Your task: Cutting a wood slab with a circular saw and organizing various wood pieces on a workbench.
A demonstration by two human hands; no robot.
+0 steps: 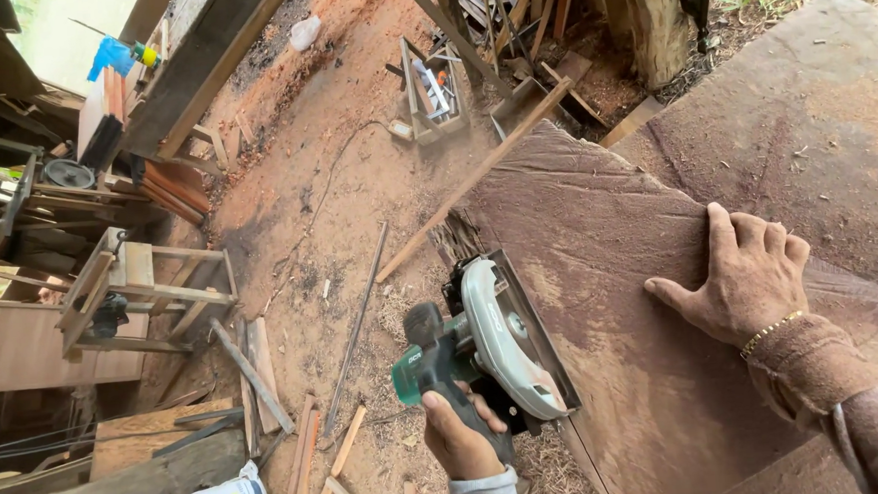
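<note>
Left hand (461, 438): fingers clamped round the black handle of the circular saw (484, 350), grey cuff at the wrist.
Right hand (739, 276): laid flat on the wood slab (666, 365), fingers spread apart and gripping nothing; a gold bracelet and a dusty brown sleeve behind it.
Circular saw: sits at the slab's left edge, base plate resting on the wood, pale blade guard facing up, green and black motor body hanging out over the floor.
Wood slab: wide reddish-brown board, coated in sawdust, filling the right half of the view; a second board of the same kind lies beyond it.
Long batten (476, 180): leans across the slab's far corner and down to the ground.
Floor (335, 182): red sawdust, shavings and loose offcut strips, with a cable trailing over it.
Wooden stool frame (146, 287): stands well apart, to the left.
Step in hand: judged from the grip, a cut along the slab's left edge, the saw guided by one hand while the other steadies the board.
Next move calls for: a firm hold on the handle, the base plate kept flat, and the flat hand kept well clear of the blade line.
</note>
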